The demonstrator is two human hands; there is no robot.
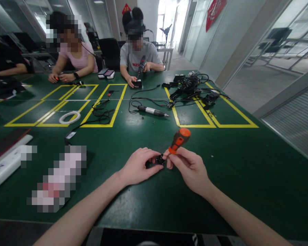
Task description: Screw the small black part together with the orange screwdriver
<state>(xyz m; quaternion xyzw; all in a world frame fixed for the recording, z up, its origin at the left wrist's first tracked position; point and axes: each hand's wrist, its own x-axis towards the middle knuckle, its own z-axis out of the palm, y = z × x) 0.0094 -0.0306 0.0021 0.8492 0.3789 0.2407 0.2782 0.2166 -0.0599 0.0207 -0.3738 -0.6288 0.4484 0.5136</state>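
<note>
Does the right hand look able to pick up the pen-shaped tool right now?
Probably not: the right hand is occupied with the orange-handled screwdriver, though the pen-shaped tool lies uncovered farther forward.

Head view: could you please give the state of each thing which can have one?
Left hand, closed on the small black part
Right hand, closed on the orange-and-black screwdriver
Small black part, held
Orange-and-black screwdriver, tilted, handle end up
Pen-shaped tool, lying unheld
White ring, lying flat
Black cables, tangled in a heap
Drill-like tool, held, pointing down
</note>
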